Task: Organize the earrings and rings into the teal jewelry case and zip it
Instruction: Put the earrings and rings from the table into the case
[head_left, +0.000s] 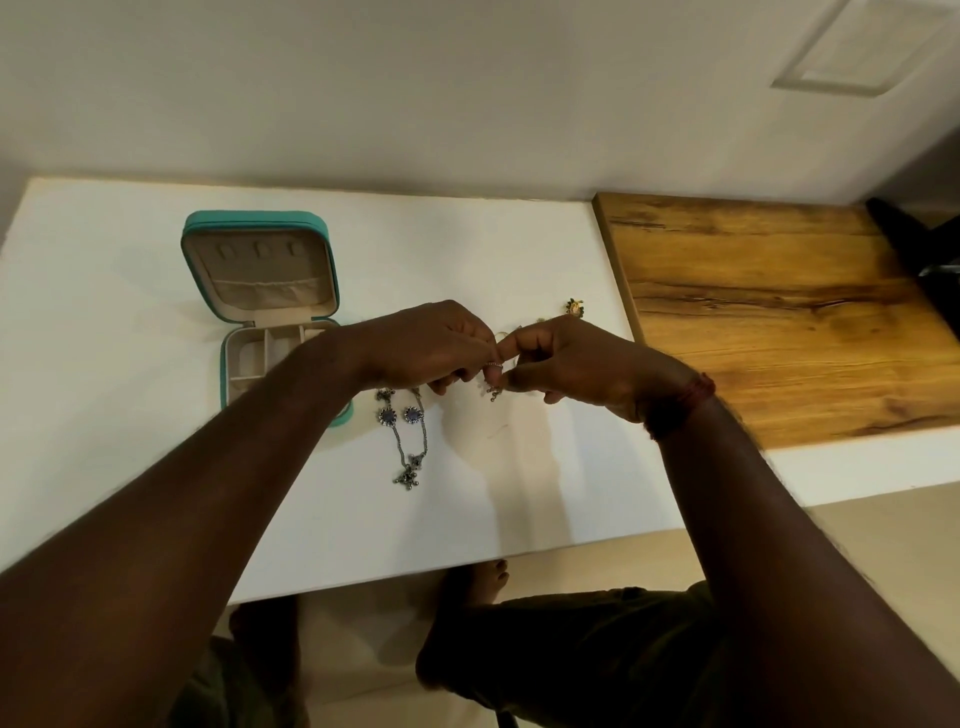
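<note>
The teal jewelry case (205, 249) lies open at the left of the white table (130, 415), lid up, its beige compartments showing. My left hand (426, 348) and my right hand (566, 358) meet above the table's middle, fingers curled. A small silver earring (493, 391) hangs between their fingertips, and a thin ring (492, 366) shows on a finger there. Which hand pinches the earring is hard to tell. A silver necklace with blue stones (408, 431) lies below my left hand. A gold-and-green earring (574, 306) lies beyond my right hand.
A wooden board (779, 312) covers the table's right part, with a dark object (919, 249) at its far right corner. A wall stands right behind the table. My feet and knees show below the table's front edge.
</note>
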